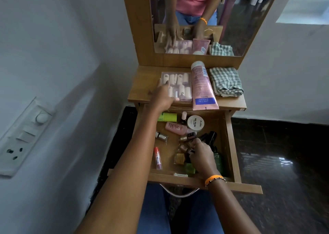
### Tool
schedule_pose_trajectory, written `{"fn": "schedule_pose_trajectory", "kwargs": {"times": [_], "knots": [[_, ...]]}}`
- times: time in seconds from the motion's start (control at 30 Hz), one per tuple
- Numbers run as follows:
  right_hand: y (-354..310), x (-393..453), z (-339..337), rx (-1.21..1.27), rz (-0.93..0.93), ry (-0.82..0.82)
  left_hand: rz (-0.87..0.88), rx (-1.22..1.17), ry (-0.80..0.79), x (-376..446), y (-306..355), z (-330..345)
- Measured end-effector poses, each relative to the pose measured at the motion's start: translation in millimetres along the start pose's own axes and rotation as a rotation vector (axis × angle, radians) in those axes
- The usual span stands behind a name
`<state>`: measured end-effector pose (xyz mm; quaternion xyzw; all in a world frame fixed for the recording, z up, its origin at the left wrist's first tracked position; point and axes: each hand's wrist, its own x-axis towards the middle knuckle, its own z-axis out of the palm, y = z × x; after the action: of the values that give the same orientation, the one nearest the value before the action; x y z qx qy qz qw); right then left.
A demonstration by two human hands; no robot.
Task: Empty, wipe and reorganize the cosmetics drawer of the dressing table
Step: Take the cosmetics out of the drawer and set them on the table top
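The right hand [199,155] grips small nail polish bottles [188,137] in the open drawer [233,144], still mostly full. Beyond, the left hand [162,95] lies open-fingered on the nail set box [179,84]; the checked cloth [225,81] right of it looks unused, so emptying has only begun.

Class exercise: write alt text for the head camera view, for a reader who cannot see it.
A person's right hand reaches among small bottles in an open wooden drawer while the left hand rests on a clear packet on the dressing table top, beside a pink tube and folded checked cloth.
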<state>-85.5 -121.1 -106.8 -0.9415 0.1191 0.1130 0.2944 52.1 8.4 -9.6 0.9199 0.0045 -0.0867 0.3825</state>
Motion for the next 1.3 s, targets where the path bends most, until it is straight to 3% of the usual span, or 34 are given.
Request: {"fn": "schedule_pose_trajectory", "kwargs": {"times": [0.13, 0.27, 0.43, 0.8, 1.0, 1.13, 1.3], "knots": [[-1.2, 0.5, -0.6, -0.006, -0.025, 0.007, 0.123, -0.071, 0.160, -0.9, -11.3, 11.8], [-4.1, 1.3, -2.1, -0.006, -0.031, 0.031, 0.140, -0.062, 0.315, -23.8, -33.0, 23.3], [-11.0, -0.6, -9.5, 0.204, -0.052, 0.069, 0.204, 0.020, 0.489, -63.2, -68.3, 37.9], [-79.0, -2.3, -48.2, 0.792, -0.131, 0.137, 0.117, -0.141, 0.534, -83.1, -92.1, 46.9], [-113.0, 21.4, -54.0, 0.990, -0.133, -0.049, 0.164, -0.227, 0.583, -78.8, -97.2, 45.7], [-127.5, 35.0, -50.4, 0.846, -0.233, -0.051, 0.183, -0.194, 0.566, -77.4, -96.2, 48.5], [-146.5, 57.4, -53.9, 0.494, -0.328, 0.108, 0.141, -0.117, 0.587, -76.3, -98.6, 51.3]]}}
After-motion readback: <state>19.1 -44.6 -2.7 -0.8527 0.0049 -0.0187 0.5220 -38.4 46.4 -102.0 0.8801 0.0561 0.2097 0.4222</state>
